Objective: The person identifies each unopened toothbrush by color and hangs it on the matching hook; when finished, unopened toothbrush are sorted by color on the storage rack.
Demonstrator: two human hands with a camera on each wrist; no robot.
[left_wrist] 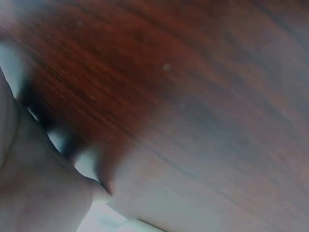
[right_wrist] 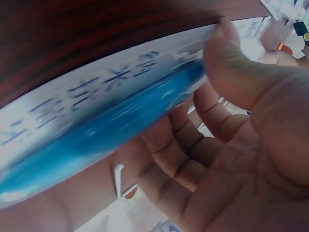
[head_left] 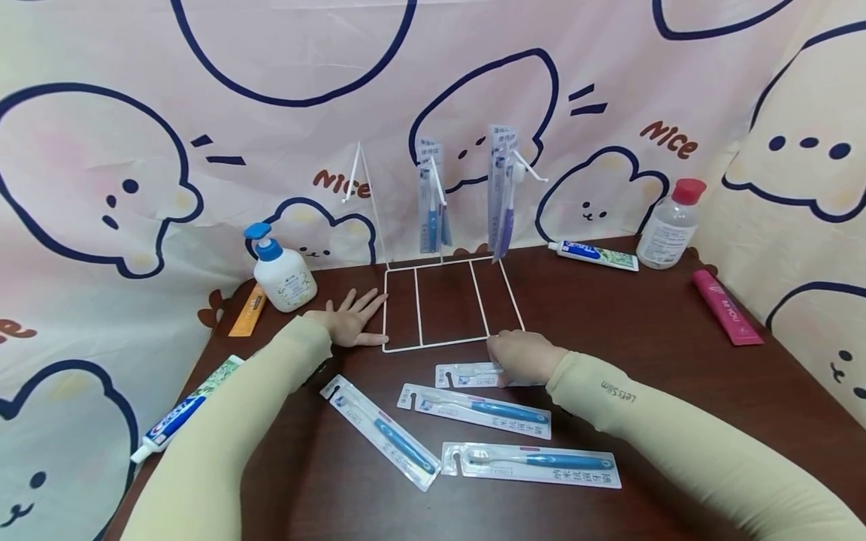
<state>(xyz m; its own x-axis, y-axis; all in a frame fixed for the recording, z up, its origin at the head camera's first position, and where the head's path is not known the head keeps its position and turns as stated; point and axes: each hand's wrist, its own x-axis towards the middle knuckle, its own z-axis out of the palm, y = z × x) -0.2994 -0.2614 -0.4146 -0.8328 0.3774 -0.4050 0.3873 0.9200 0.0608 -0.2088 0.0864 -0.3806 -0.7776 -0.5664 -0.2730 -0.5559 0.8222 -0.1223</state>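
Observation:
My right hand point(head_left: 524, 357) grips a packaged toothbrush point(right_wrist: 111, 121) with a blue handle, thumb on one face and fingers behind it. In the head view the hand covers much of this pack, near the front of a white wire rack point(head_left: 419, 308). My left hand point(head_left: 352, 319) lies spread on the table at the rack's left side, its thumb and fingertips right at the frame. Three more packaged blue toothbrushes lie in front: one in the middle point(head_left: 476, 411), one slanted at left point(head_left: 382, 432), one nearest point(head_left: 534, 464).
Packaged toothbrushes hang on the rack's middle hook point(head_left: 430, 195) and right hook point(head_left: 502, 188); the left hook point(head_left: 353, 173) is bare. A pump bottle point(head_left: 286, 278) and an orange tube point(head_left: 249, 309) stand left. Rightward are toothpaste point(head_left: 595, 255), a red-capped bottle point(head_left: 668, 233) and a pink tube point(head_left: 727, 308).

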